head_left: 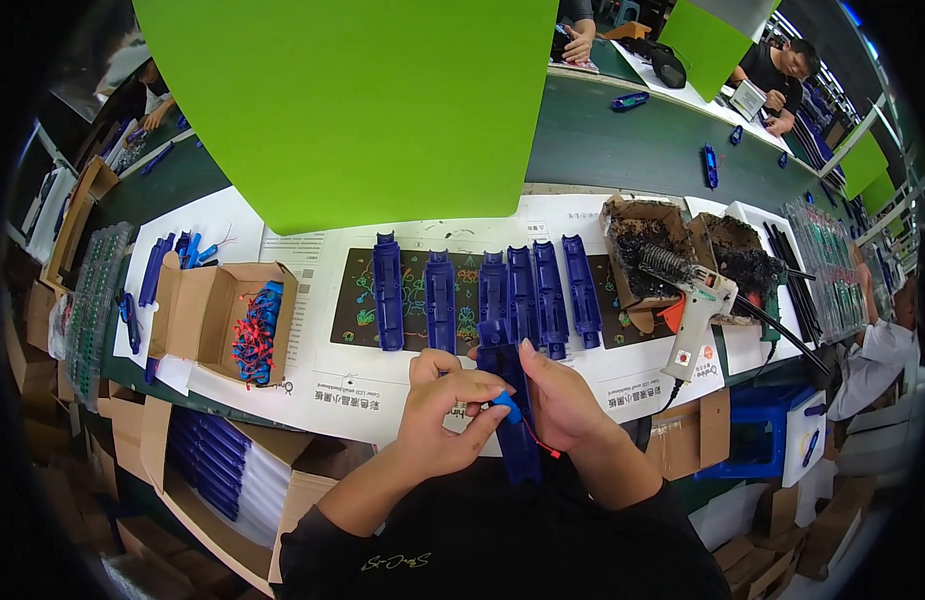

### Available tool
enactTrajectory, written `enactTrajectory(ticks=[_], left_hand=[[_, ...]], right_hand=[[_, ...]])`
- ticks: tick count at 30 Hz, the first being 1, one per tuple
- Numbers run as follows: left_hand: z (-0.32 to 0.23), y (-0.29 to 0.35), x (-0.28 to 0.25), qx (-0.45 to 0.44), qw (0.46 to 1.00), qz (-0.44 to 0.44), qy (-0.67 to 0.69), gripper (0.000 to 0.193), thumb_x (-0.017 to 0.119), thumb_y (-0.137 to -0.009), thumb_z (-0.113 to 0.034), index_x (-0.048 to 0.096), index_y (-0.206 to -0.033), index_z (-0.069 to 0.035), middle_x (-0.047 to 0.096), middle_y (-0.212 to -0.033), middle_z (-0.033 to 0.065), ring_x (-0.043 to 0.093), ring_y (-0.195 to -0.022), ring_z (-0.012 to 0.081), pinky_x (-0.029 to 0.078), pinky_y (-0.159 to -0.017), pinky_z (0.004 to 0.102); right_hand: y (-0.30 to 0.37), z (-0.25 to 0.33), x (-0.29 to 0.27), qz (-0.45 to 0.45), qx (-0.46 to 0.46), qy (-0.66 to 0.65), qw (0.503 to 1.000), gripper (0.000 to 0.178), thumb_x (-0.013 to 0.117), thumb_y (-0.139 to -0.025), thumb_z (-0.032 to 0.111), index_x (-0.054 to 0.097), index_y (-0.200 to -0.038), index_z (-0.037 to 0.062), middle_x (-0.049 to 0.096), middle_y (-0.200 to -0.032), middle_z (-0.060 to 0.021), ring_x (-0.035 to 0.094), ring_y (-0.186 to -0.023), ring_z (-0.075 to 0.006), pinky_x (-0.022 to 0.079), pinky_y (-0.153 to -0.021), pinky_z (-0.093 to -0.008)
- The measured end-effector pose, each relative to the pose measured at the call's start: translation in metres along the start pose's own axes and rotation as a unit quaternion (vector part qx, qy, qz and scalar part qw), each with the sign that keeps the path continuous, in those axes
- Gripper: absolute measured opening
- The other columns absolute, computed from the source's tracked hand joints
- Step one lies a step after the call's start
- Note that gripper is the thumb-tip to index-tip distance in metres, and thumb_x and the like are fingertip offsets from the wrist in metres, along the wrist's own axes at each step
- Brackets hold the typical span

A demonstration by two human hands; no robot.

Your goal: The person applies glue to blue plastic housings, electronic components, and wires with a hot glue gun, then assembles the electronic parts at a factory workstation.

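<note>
My left hand [445, 418] pinches a small blue battery [505, 404] between thumb and fingers. From the battery, a thin red lead runs to a small red plug [555, 453] near my right palm. In my right hand [571, 402] is a long dark blue plastic housing [520, 455], tilted toward me; the battery is over its open side, and I cannot tell whether they touch. Beyond my hands, several similar housings [440, 300] lie side by side on a printed white sheet [313, 400].
An open cardboard box [198, 320] of blue batteries with red leads stands left. At right, a white glue gun [701, 310] rests by dark-stained boxes [648, 235]. A green panel [353, 110] rises ahead. Lower left, a carton [208, 515] holds more housings. Other people work beyond.
</note>
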State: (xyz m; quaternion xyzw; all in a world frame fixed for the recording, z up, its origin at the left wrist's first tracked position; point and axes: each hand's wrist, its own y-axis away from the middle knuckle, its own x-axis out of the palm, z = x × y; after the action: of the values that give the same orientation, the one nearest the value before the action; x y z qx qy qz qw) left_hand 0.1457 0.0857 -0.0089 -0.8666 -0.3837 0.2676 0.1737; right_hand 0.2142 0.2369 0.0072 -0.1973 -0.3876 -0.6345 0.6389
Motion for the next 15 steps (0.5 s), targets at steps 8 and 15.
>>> enactTrajectory(ticks=[8,15], left_hand=[[-0.012,0.004,0.004,-0.008,0.989,-0.070,-0.131,0.028,0.076,-0.065,-0.006,0.067,-0.091,-0.013,0.035,-0.108,0.0134,0.038,-0.091,0.0202,0.034,-0.074,0.0287],[0.000,0.004,0.020,-0.106,0.973,-0.103,0.175,0.070,0.071,-0.065,-0.001,0.024,-0.117,-0.008,0.030,-0.118,0.0151,0.037,-0.092,0.0151,0.035,-0.080,0.0310]], right_hand=[[0.008,-0.002,0.005,0.021,-0.001,0.015,1.000,0.044,0.027,-0.099,0.034,0.045,-0.115,-0.0032,0.058,-0.096,-0.0153,0.058,-0.086,-0.0191,0.048,-0.080,-0.0307],[0.004,-0.003,0.019,0.023,-0.072,0.081,0.994,0.047,0.029,-0.097,0.039,0.042,-0.118,-0.0020,0.056,-0.096,-0.0149,0.058,-0.087,-0.0217,0.047,-0.080,-0.0333]])
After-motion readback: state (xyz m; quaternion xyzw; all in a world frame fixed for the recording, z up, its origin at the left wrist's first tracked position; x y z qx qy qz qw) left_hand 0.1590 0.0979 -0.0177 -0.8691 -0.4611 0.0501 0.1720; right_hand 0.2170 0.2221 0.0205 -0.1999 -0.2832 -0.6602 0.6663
